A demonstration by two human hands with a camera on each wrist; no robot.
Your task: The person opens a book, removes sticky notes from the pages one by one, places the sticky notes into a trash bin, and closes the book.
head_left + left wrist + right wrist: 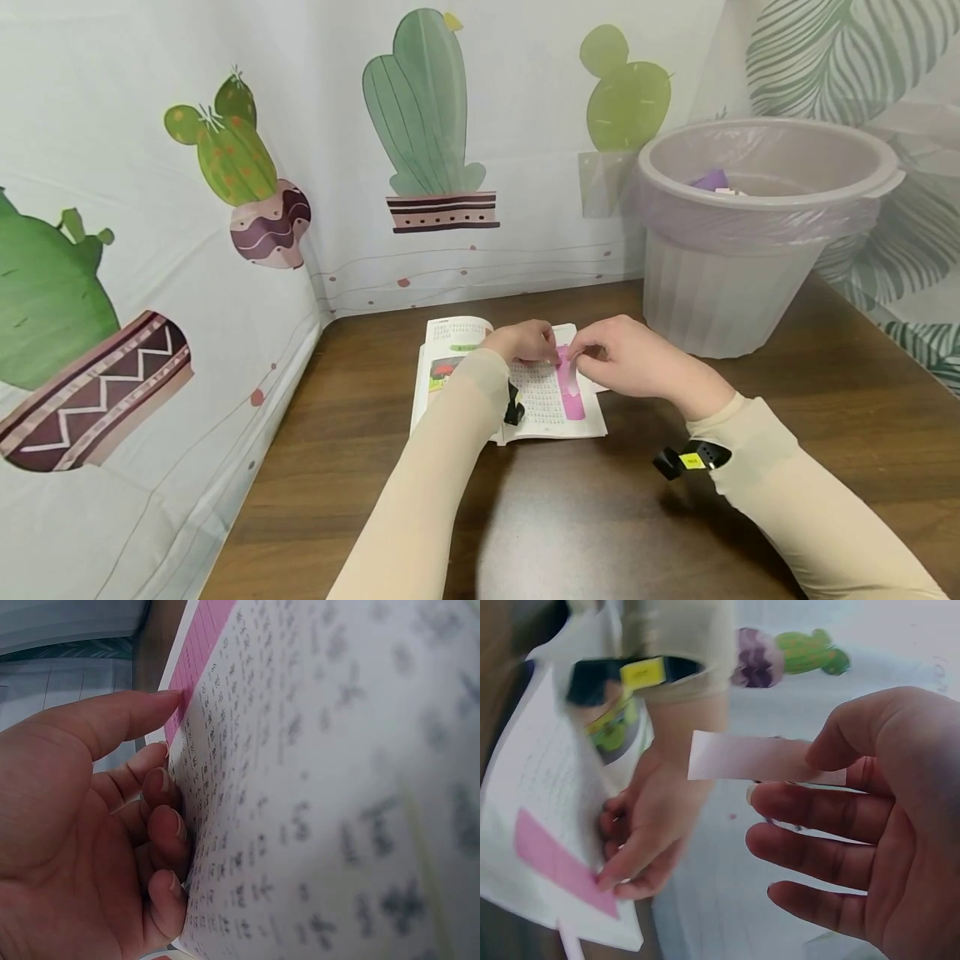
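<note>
L hand [525, 340] pt-hides bk [536, 396], txt [405, 900] blurry.

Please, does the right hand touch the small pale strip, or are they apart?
Touching: the right wrist view shows the right hand pinching one end of the pale strip.

Cactus-print backdrop [532, 167] behind brown wooden table [337, 467]
</note>
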